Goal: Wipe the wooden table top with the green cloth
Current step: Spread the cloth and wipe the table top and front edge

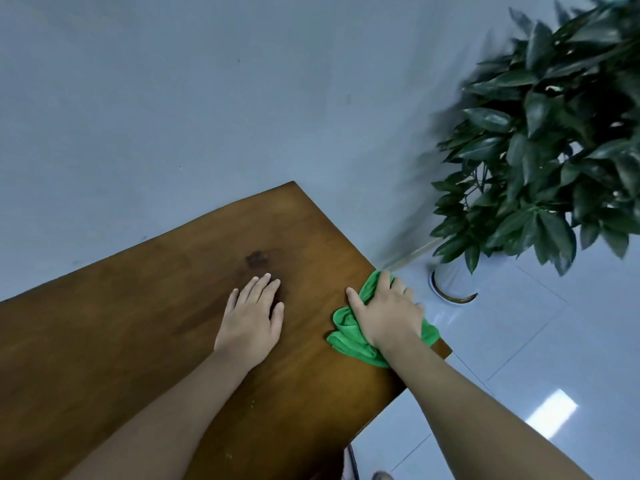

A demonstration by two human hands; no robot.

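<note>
The brown wooden table top point(138, 323) fills the lower left and runs up against the wall. A crumpled green cloth point(348, 336) lies at the table's right edge. My right hand point(386, 313) presses down on the cloth with fingers spread over it, thumb stretched out to the left. My left hand point(252, 317) lies flat on the bare wood near the middle, fingers straight, holding nothing. A dark stain point(258, 259) marks the wood just beyond its fingertips.
A potted plant point(540, 150) with dark green leaves stands on the floor right of the table, its white pot point(450, 278) close to the table's edge. A pale wall point(173, 98) rises behind the table. Glossy white floor tiles point(536, 358) lie to the right.
</note>
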